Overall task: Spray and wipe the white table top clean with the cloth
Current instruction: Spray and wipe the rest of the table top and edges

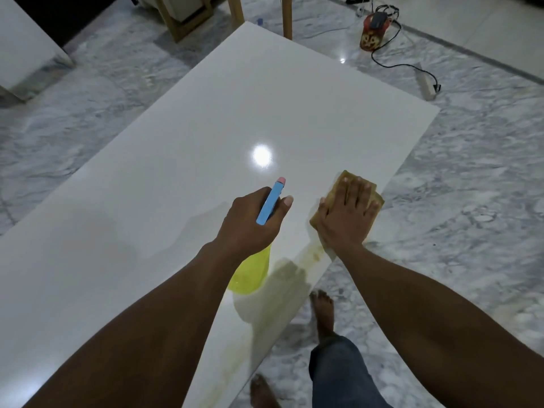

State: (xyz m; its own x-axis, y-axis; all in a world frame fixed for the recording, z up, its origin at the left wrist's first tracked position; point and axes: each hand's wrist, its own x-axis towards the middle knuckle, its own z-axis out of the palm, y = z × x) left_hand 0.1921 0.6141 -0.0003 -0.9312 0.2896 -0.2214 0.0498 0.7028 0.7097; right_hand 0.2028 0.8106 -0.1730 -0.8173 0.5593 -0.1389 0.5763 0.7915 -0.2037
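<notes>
The glossy white table top [206, 119] fills the middle of the view and reflects a ceiling light. My left hand [250, 222] grips a spray bottle [269, 206] with a blue head, a pink nozzle tip and a yellow body, held just above the table and pointing away from me. My right hand [347, 213] lies flat with spread fingers on a folded tan cloth [343, 179], pressing it onto the table near the right edge. A wet, faintly yellowish streak runs along that edge toward me.
Grey marble floor [471, 201] surrounds the table. My bare feet stand by the near right edge. Wooden chair legs [287, 16] stand beyond the far corner. A red-orange object with a black cable [372, 30] and a white power strip [425, 85] lie on the floor at the upper right.
</notes>
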